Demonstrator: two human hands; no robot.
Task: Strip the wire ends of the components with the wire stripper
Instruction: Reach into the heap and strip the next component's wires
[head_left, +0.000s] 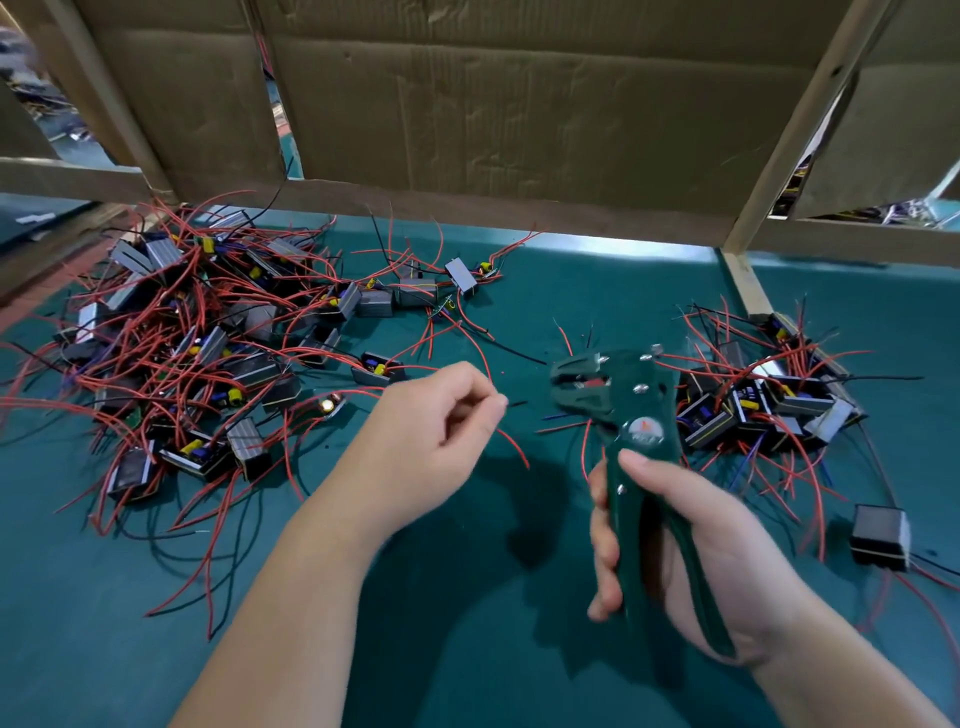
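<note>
1. While my right grip (691, 545) wraps the two green handles of the wire stripper (623, 415), thumb on top below the pivot and fingers curled round the left handle, the tool sits raised over the table (467, 649), with its head pointing left and away from me.
2. Stripper handles stand partly spread. The jaws look slightly apart but blurred, so I can't tell if a wire sits in them.
3. My left grip (436, 415) hangs just left of the stripper head, not touching it. Fingers are curled in, thumb and forefinger tips pressed together, pinching what looks like a thin red wire (514, 449) that curves down to the right from under the fingers.
4. On the left side of the table lies the big pile of components (182, 353): black and grey blocks, red and black leads all tangled.
5. On the right, behind the stripper, I see the smaller pile (769, 400).
6. Near the right edge sits a lone black component (880, 538), apart from both piles.
7. At the far side stand a cardboard wall (519, 104) and a wooden post (748, 291).
</note>
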